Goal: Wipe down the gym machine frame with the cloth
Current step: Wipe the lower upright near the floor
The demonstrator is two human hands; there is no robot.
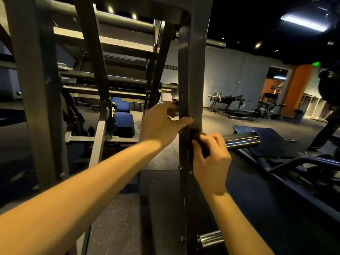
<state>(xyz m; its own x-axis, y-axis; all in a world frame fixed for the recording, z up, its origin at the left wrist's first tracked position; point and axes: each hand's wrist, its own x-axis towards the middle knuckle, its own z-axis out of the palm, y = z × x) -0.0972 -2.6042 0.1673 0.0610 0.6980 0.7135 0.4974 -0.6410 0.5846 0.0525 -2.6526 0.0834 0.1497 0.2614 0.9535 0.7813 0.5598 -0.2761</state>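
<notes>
A grey steel upright [191, 74] of the gym machine frame runs top to bottom through the middle of the view. My left hand [161, 124] grips this post from the left, thumb across its front face and fingers curled round behind. Just below, my right hand [209, 159] holds a small dark cloth [197, 142] bunched in its fingers and presses it against the post's front. Most of the cloth is hidden by my fingers.
More grey frame bars [36, 89] slant at left, with a blue seat pad [123, 120] behind them. A chrome weight peg [241, 139] sticks out right of the post, another [209, 238] lower down. A person [329, 111] in dark clothes stands at far right. Other machines [228, 102] stand farther back.
</notes>
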